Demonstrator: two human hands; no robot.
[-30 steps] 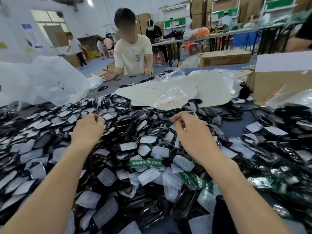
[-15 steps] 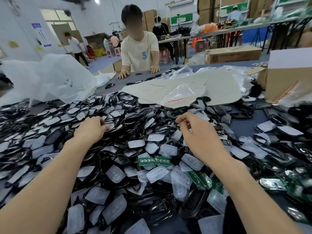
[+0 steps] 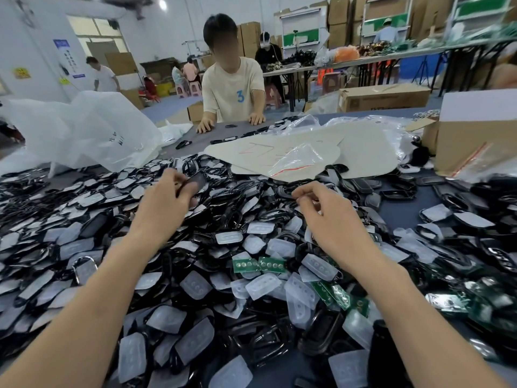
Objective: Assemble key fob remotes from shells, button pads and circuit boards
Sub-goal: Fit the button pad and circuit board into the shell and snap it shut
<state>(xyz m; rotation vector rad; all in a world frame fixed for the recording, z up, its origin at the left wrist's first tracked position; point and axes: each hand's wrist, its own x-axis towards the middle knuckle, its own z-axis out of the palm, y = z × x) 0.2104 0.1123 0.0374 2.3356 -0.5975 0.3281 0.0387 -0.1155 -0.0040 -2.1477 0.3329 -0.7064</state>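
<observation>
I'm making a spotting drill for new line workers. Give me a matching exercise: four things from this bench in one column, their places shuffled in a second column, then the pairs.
Things
1. dark shell
2. green circuit boards
3. cardboard box
4. white plastic bag

Places
A. far right of the view
B. gripped in the left hand
C. far left, at the back
D. lying among clear button pads, in the middle

Pairs: 1-B, 2-D, 3-A, 4-C.
</observation>
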